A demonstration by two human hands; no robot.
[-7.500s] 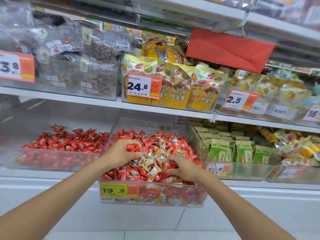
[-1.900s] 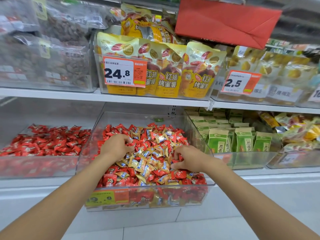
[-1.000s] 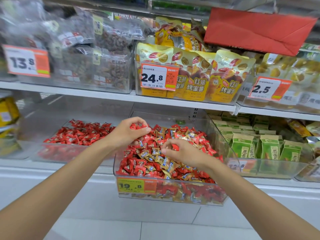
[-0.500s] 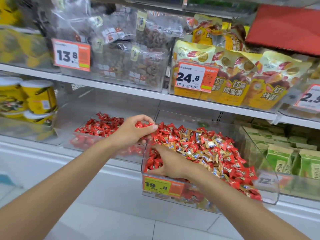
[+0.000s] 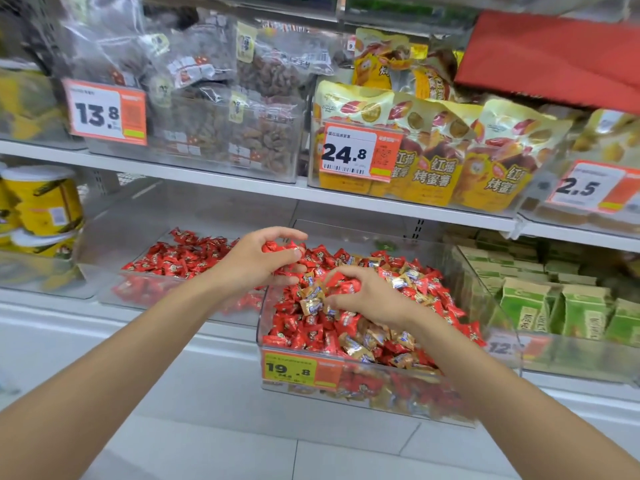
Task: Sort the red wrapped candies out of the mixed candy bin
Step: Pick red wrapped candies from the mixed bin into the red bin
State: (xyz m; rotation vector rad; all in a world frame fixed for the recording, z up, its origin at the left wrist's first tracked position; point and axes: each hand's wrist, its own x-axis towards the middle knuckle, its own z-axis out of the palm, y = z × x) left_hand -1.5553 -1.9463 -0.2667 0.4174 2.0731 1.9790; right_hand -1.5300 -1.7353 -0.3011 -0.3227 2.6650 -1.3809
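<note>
**Hands.** The left hand (image 5: 254, 263) is curled round a clutch of red wrapped candies (image 5: 282, 247), thumb above and fingertips below. Their number cannot be told. The uppermost lies with its long axis level, running from the palm out to the fingertips, twisted end toward the right. The right hand (image 5: 369, 296) is arched over the pile, forefinger and thumb pinching one red foil candy (image 5: 341, 283). That candy's axis cannot be told.

**Location.** Both hands are over the clear plastic mixed candy bin (image 5: 498, 308), which is heaped with red and gold wrapped pieces. The left hand is above its left wall and the right hand nearer its middle. Just left of the left hand stands a clear shallow tray of red candies only (image 5: 180, 259). The bin's left wall runs up between the tray and the pile.

**Surroundings.** Far left of the left hand are yellow round tubs (image 5: 43, 202). Right of the right hand are green cartons (image 5: 554, 308). On the shelf above the hands are clear bags of brown dried goods (image 5: 256, 126) and yellow pouches (image 5: 433, 157).

**Writing.** The bin's front tag (image 5: 298, 370) reads 19.8. The upper tags read 13.8 (image 5: 104, 112), 24.8 (image 5: 360, 152) and 2.5 (image 5: 588, 187). The pouches read 红瑶 烤蜜薯.
</note>
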